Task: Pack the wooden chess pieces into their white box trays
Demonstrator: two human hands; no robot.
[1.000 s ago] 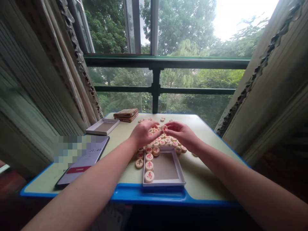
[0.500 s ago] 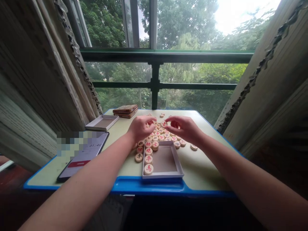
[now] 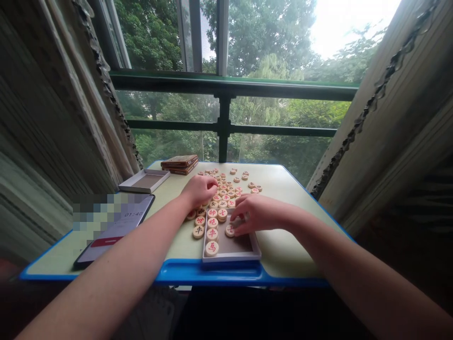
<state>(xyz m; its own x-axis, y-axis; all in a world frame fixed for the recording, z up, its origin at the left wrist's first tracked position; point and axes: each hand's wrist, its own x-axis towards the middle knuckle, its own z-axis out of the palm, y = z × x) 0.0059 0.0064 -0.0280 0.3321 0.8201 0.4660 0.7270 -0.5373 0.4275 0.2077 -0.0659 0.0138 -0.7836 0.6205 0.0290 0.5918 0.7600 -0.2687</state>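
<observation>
A shallow white cardboard box (image 3: 232, 250) lies on the table in front of me. Along its left side runs a column of round xiangqi pieces (image 3: 212, 234) with red characters, and one more (image 3: 222, 215) sits at the back beside them. My right hand (image 3: 260, 213) reaches into the box, its thumb and fingers around another xiangqi piece (image 3: 230, 230) near the middle of the floor. My left hand (image 3: 200, 190) is closed over the left of the loose pieces (image 3: 226, 197) behind the box; anything between its fingertips is hidden.
Several pieces, among them a black-marked one (image 3: 198, 231), lie left of the box. A second shallow tray (image 3: 145, 181) and stacked brown boxes (image 3: 180, 163) stand at the back left. A phone (image 3: 116, 231) lies by my left forearm. The table has a blue edge (image 3: 300, 282).
My right hand has come from the loose pile toward me and down into the box, bringing a xiangqi piece. My left hand stays near the pile, fingers more curled. The view has shifted slightly.
</observation>
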